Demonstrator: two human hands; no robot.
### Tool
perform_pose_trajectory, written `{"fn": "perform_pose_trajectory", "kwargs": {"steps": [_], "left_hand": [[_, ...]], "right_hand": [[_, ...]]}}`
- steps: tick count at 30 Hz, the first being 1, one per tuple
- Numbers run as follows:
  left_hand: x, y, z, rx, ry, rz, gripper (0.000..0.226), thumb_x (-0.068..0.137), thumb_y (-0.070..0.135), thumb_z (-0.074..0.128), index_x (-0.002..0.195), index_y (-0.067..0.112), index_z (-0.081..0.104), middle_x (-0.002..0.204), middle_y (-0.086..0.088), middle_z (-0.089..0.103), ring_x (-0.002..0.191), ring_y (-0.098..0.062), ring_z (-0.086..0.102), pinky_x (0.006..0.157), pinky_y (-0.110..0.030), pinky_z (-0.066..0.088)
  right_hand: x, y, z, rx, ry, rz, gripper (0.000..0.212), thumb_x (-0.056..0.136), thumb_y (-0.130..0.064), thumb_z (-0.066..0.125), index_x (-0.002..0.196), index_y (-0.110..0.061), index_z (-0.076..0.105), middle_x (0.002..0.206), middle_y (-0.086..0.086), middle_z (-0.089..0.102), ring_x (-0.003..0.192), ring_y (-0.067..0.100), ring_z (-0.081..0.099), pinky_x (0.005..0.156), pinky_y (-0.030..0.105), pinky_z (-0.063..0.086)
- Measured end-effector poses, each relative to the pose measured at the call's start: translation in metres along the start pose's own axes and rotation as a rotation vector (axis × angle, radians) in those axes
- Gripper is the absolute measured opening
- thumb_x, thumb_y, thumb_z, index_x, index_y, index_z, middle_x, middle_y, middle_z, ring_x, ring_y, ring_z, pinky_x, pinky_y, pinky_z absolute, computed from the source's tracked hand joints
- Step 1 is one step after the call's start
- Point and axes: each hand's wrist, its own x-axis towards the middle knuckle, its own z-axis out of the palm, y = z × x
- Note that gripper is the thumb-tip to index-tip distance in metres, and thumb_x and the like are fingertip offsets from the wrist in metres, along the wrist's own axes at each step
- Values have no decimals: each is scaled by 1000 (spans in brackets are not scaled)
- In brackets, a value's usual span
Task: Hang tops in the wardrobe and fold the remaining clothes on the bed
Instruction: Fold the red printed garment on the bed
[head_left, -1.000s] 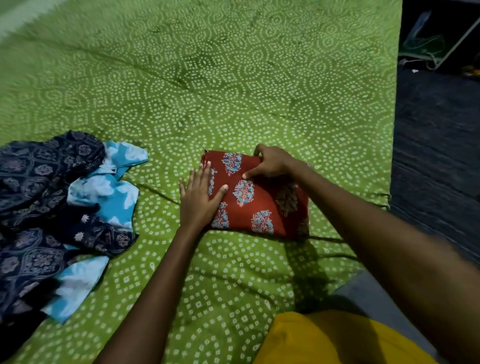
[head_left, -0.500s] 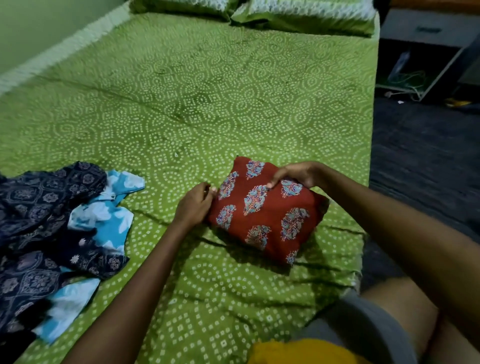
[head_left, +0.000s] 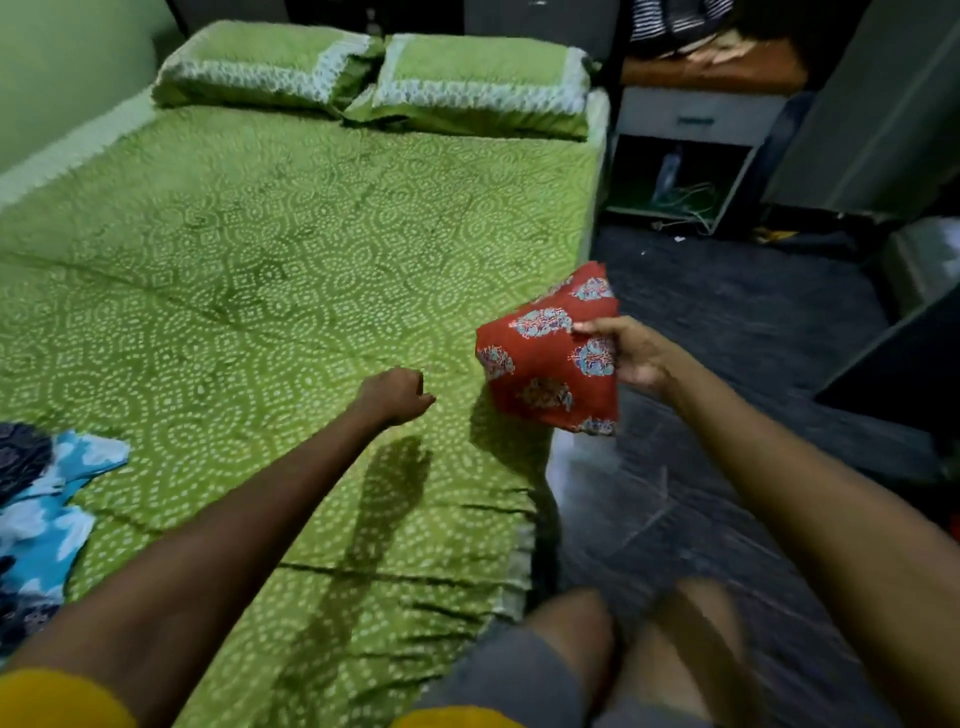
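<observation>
Red printed folded garment (head_left: 545, 364) is hanging in my right hand (head_left: 636, 358), thumb pinching it, fingers hidden beneath; my left hand (head_left: 395, 397) is hovering loosely curled, holding nothing, above the bed (head_left: 260, 260).

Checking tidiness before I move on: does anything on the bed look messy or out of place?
Yes. At the bed's left edge, a dark printed garment and a blue-and-white garment lie crumpled and unfolded, overlapping on the green bedsheet.

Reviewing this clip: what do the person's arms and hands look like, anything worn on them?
Both forearms are bare down to the left hand and right hand. No gloves, watch, bracelet or rings are visible. A yellow sleeve shows at the left upper arm at the frame's bottom edge; more yellow fabric sits at the bottom centre.
</observation>
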Motion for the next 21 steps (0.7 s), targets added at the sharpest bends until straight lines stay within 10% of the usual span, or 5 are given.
{"fn": "perform_pose_trajectory", "kwargs": {"steps": [2, 7, 13, 21], "left_hand": [[-2, 32, -23, 12, -25, 14, 40, 94, 39, 50, 118, 8, 56, 119, -13, 60, 109, -29, 56, 82, -34, 45], [-23, 103, -98, 7, -49, 56, 48, 92, 42, 52, 127, 10, 48, 127, -13, 57, 117, -30, 53, 89, -37, 45], [-52, 178, -211, 2, -155, 162, 48, 92, 38, 53, 126, 5, 50, 128, -18, 55, 118, -31, 51, 90, -36, 43], [-15, 258, -304, 79, -192, 321, 43, 95, 33, 50, 119, -2, 58, 123, -22, 59, 113, -33, 55, 84, -34, 44]], "right_hand": [[-28, -16, -23, 37, 25, -15, 75, 38, -24, 92, 107, -7, 65, 99, 10, 72, 85, 23, 69, 78, 37, 57], [-113, -74, -50, 140, 145, -17, 16, 93, -17, 49, 102, -7, 58, 79, 6, 73, 68, 17, 70, 65, 32, 59], [-212, -167, -51, 335, 277, -69, 53, 53, -20, 83, 99, -6, 63, 85, 12, 73, 73, 24, 71, 63, 39, 59], [-251, -248, -88, 403, 300, -174, 24, 79, -16, 62, 101, -7, 59, 78, 10, 73, 67, 22, 71, 60, 37, 59]]}}
